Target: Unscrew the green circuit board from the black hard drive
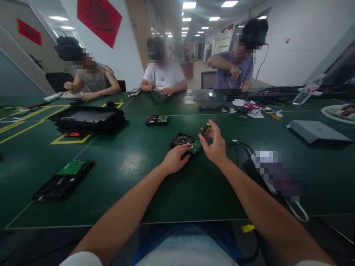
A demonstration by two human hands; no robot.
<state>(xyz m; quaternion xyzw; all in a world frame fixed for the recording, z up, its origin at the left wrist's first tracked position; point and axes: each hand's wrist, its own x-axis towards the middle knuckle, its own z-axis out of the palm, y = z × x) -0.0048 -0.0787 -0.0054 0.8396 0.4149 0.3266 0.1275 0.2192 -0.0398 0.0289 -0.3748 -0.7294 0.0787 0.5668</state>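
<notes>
A black hard drive (177, 139) lies flat on the green table (133, 203), right in front of the person, with a green board (196, 147) on its right part. The left hand (175, 159) is on it, with its fingers laid over the top and the thumb by the near side, but one cannot tell if it squeezes. The right hand (216, 147) is just beside the drive, and its thumb and fingers pinch a yellow and black tool (206, 129) above the right end. The tip of the tool is too small to see well. A bit farther off sits a second drive (157, 119), and a third drive (65, 180) lies near on the left. Behind that one are black trays (88, 119) in a pile, with a small orange thing (72, 134) in front. On the right are a blurred thing (277, 175) with a white cord (303, 214), a flat gray box (318, 131) and a clear bottle (306, 92) that leans over. Across the table, three people (163, 79) sit with their hands busy
</notes>
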